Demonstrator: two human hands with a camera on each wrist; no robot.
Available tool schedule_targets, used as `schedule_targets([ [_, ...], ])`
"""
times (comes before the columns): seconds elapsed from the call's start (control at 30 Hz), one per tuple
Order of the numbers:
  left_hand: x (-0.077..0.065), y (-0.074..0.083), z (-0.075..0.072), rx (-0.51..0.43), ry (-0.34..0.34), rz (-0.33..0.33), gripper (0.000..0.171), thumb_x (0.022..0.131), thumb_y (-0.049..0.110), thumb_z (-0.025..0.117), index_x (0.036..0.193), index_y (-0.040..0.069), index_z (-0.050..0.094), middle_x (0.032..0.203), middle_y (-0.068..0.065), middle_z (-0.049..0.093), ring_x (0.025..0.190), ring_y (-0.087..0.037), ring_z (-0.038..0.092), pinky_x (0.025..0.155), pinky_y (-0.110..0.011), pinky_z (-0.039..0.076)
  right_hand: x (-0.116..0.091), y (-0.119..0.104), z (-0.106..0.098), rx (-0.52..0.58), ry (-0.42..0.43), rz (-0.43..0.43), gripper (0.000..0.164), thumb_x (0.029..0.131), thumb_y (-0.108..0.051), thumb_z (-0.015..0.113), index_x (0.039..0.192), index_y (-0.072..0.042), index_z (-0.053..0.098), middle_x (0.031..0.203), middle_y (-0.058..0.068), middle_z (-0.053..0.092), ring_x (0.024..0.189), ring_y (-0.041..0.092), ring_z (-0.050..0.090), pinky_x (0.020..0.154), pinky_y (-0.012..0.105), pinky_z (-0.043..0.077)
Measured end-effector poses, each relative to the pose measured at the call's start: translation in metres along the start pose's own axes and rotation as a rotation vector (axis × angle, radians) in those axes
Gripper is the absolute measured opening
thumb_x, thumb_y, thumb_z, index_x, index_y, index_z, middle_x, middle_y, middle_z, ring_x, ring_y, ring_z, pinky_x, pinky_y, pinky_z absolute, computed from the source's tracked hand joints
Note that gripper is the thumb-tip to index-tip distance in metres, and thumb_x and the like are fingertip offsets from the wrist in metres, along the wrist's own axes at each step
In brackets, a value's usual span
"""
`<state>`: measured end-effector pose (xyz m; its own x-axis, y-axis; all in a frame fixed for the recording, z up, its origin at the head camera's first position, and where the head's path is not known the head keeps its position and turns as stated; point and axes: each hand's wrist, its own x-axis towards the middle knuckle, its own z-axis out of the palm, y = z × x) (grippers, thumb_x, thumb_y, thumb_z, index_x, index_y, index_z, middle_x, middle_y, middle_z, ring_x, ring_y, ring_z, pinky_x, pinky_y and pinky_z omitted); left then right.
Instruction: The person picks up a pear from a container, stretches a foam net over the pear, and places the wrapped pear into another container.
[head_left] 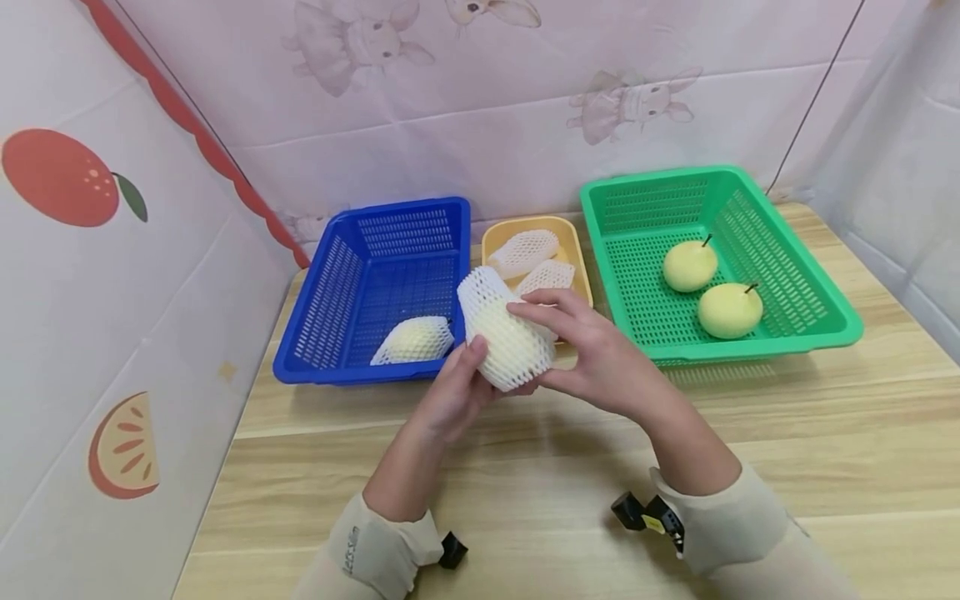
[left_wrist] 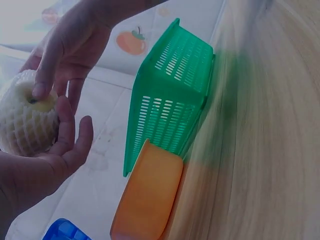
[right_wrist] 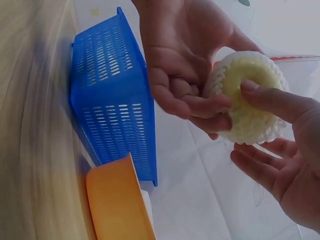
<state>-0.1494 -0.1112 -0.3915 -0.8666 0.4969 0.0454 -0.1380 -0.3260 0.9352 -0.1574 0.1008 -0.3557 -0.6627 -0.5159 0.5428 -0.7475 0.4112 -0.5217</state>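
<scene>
A pale yellow pear (head_left: 506,342) in a white foam net is held up over the table in both hands. My left hand (head_left: 452,398) grips it from the left and below, its thumb against the net. From the right, my right hand (head_left: 607,354) holds it, index finger on the upper side of the net. In the right wrist view the right thumb presses on the bare end of the pear (right_wrist: 255,119), and the net is around its sides. The net's loose end points away from me, toward the yellow tray (head_left: 585,271).
Two foam nets (head_left: 528,248) lie in the yellow tray. Left of it, a blue basket (head_left: 397,279) holds one netted pear (head_left: 416,340). On the right, a green basket (head_left: 637,292) holds two bare pears (head_left: 730,311). A patterned cloth wall (head_left: 487,150) stands behind.
</scene>
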Motion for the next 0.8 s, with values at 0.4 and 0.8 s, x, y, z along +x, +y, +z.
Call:
schedule_targets([
  [0.4,0.003,0.000,0.008,-0.079,0.036,0.060,0.096,0.079,0.064,0.064,0.148,0.008,0.027,0.125,-0.010,0.059,0.104,-0.018,0.067,0.086,-0.033,0.058,0.002,0.003,0.008,0.004,0.195,-0.051,0.057,0.073,0.006,0.081,0.126,-0.008,0.065,0.125,0.011,0.061,0.117,0.025,0.058,0.093,0.028,0.053],
  [0.8,0.006,-0.006,0.012,0.158,0.173,0.201,0.087,0.081,0.066,0.054,0.141,0.004,0.038,0.119,-0.019,0.061,0.087,-0.021,0.071,0.081,-0.041,0.060,0.002,0.003,0.015,-0.094,0.228,-0.039,0.064,0.073,0.003,0.083,0.132,-0.012,0.060,0.131,0.013,0.056,0.118,0.028,0.058,0.089,0.040,0.057],
])
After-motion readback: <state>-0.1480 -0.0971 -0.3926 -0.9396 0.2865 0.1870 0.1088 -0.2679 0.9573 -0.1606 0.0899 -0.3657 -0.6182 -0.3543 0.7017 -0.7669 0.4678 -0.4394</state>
